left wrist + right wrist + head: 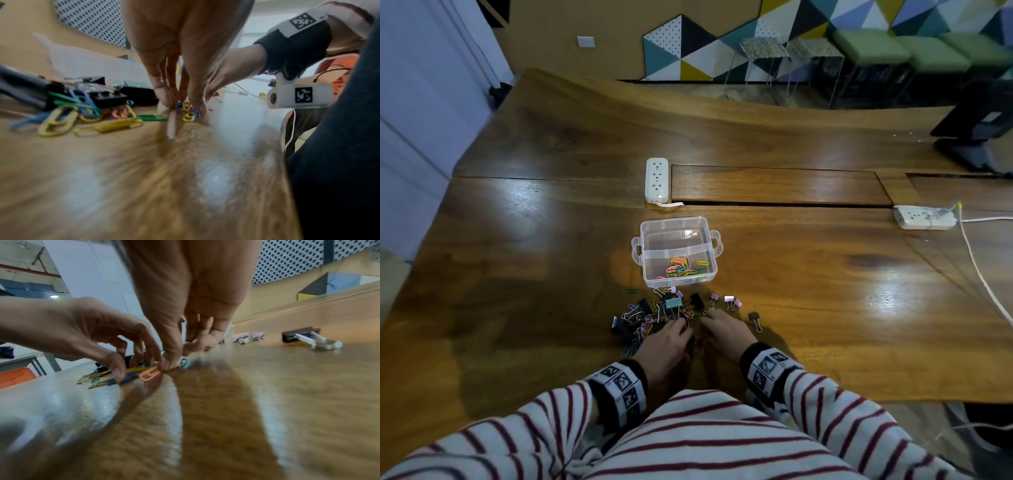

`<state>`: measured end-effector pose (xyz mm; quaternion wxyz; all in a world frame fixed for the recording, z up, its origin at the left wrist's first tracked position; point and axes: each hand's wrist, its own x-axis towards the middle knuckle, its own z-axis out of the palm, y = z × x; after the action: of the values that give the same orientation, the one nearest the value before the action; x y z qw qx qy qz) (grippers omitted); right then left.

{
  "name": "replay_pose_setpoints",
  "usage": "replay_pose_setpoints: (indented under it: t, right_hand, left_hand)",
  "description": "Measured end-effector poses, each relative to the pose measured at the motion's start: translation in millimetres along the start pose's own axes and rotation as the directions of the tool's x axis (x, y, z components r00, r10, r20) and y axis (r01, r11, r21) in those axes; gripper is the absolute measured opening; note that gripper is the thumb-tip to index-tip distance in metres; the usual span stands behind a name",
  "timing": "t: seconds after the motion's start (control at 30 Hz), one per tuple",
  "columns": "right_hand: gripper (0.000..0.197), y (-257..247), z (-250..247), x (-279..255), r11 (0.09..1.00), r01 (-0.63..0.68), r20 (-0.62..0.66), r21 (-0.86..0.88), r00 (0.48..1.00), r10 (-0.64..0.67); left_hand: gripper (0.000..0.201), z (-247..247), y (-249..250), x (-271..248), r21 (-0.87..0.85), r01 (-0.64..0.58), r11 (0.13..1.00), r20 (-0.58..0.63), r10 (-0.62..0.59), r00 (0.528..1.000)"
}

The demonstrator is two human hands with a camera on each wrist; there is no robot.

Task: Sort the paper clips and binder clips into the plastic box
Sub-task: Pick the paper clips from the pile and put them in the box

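A clear plastic box with a divider stands on the table; its near compartment holds several coloured paper clips. Just in front of it lies a mixed pile of binder clips and paper clips. Both hands reach into the near side of that pile, almost touching. My left hand pinches a small bunch of blue and yellow paper clips against the table. My right hand has its thumb pressed down beside a pink paper clip, with its curled fingers over a green paper clip.
A black binder clip lies alone to the right of the hands, with lilac ones beyond it. Two white power strips and a white cable lie farther back and to the right.
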<state>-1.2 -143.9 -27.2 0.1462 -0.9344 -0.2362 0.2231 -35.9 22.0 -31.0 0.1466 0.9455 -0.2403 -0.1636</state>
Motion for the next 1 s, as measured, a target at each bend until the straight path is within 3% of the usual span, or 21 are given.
replay_pose_setpoints:
  t: [0.1, 0.2, 0.27, 0.33, 0.4, 0.47, 0.6, 0.73, 0.8, 1.0]
  right_hand:
    - [0.028, 12.2, 0.6, -1.5, 0.996, -0.046, -0.025, 0.070, 0.999, 0.048]
    - [0.023, 28.1, -1.8, -5.0, 0.954, -0.142, -0.035, 0.263, 0.987, 0.157]
    - [0.019, 38.3, -6.7, -6.3, 0.903, -0.206, -0.023, 0.376, 0.973, 0.232]
    - [0.011, 45.1, -12.7, -7.4, 0.789, -0.295, 0.023, 0.538, 0.941, 0.336]
    - [0.014, 49.7, -15.1, -7.9, 0.634, -0.336, 0.072, 0.696, 0.912, 0.404]
    - [0.015, 52.7, -15.4, -7.8, 0.540, -0.318, 0.092, 0.779, 0.910, 0.403]
    - [0.014, 49.2, -18.0, -4.8, 0.427, -0.268, 0.116, 0.864, 0.930, 0.349]
    - [0.014, 39.4, -25.9, 0.7, 0.338, -0.184, 0.084, 0.923, 0.954, 0.288]
    - [0.016, 35.7, -32.9, 5.0, 0.313, -0.145, 0.058, 0.939, 0.961, 0.272]
    - [0.016, 29.9, -61.7, 34.3, 0.234, -0.113, 0.039, 0.966, 0.954, 0.297]
  left_hand:
    - [0.038, 4.2, 2.3, 8.9, -0.025, -0.002, 1.000, -0.006, 0.002, 1.000]
    - [0.040, 4.3, 2.0, 13.9, -0.067, 0.026, 0.997, 0.016, -0.025, 1.000]
    - [0.039, 1.0, 0.6, 16.1, -0.144, 0.047, 0.988, 0.039, -0.042, 0.998]
    - [0.035, -3.0, -3.3, 19.7, -0.273, 0.100, 0.957, 0.066, -0.085, 0.994]
    - [0.034, -8.1, -7.5, 22.9, -0.413, 0.174, 0.894, 0.092, -0.149, 0.985]
    - [0.033, -13.5, -10.5, 24.1, -0.534, 0.219, 0.817, 0.106, -0.193, 0.976]
    - [0.022, -26.7, -20.5, 23.9, -0.682, 0.224, 0.696, 0.091, -0.223, 0.970]
    - [0.013, -45.7, -30.7, 25.5, -0.869, 0.190, 0.457, 0.091, -0.230, 0.969]
    - [0.014, -60.0, -36.7, 32.2, -0.908, 0.137, 0.395, 0.039, -0.247, 0.968]
    - [0.022, -100.4, -59.3, 81.7, -0.807, 0.117, 0.579, -0.115, -0.348, 0.930]
